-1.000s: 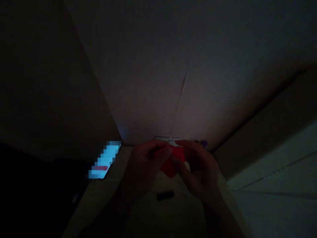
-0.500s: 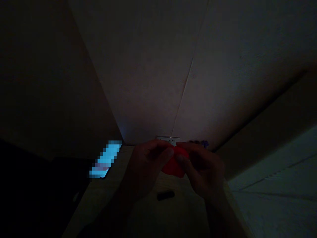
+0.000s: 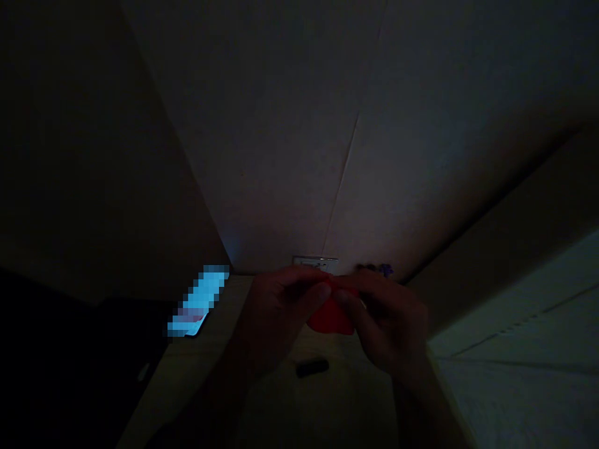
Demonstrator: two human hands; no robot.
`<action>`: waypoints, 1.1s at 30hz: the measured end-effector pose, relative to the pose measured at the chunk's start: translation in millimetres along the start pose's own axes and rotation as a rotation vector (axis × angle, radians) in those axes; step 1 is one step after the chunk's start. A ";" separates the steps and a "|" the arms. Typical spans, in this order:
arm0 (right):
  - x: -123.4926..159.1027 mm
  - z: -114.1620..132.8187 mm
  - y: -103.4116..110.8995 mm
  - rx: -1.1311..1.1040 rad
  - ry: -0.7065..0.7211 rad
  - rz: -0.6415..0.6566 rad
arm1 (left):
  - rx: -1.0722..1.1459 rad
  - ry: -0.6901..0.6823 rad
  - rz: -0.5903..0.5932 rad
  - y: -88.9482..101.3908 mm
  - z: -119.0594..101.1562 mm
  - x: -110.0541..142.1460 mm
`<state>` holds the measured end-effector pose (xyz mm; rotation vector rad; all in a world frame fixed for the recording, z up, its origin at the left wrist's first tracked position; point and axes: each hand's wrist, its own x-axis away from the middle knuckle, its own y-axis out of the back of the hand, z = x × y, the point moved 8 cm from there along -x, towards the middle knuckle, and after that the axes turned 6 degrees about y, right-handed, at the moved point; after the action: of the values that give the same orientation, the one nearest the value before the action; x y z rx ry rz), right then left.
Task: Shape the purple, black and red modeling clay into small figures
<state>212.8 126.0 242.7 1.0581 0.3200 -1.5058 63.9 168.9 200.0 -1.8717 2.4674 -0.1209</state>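
Both my hands pinch a small, soft-looking red piece (image 3: pixel 330 315) above the wooden tabletop; in this dim light its exact kind is unclear. My left hand (image 3: pixel 278 315) grips its upper left part between thumb and fingers. On the upper right, my right hand (image 3: pixel 388 318) pinches it the same way, and the two thumbs come close together. The lower part of the red piece hangs loose between the hands. A small dark oblong object (image 3: pixel 312 368) lies on the tabletop just below them.
A lit phone (image 3: pixel 201 302), its screen blurred, lies at the tabletop's left edge. Behind my hands a socket plate (image 3: pixel 316 261) shows at the foot of the wall (image 3: pixel 281 156). Small purple and dark items (image 3: pixel 386 270) sit at the back right of the wooden tabletop (image 3: pixel 276 399).
The thumbs and fingers have shifted slightly on the red piece, and its lower part now hangs flatter and wider. The camera view has moved a little.
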 end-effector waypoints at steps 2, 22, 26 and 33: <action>0.9 -0.6 0.6 -0.001 0.007 -0.006 | -0.023 -0.024 0.009 -0.9 -2.0 0.2; 19.1 -17.9 -20.0 -0.255 -0.152 0.056 | 0.041 -0.069 -0.084 6.5 -6.8 2.0; 16.9 -16.8 -16.6 -0.235 -0.149 0.019 | 0.024 -0.069 -0.120 8.9 -7.2 3.3; 12.3 -10.6 -13.4 -0.115 -0.100 0.013 | 0.073 -0.031 -0.122 10.1 0.8 3.0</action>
<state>206.8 129.2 222.7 0.8894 0.3256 -1.5050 53.4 168.7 198.3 -1.9771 2.2966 -0.1817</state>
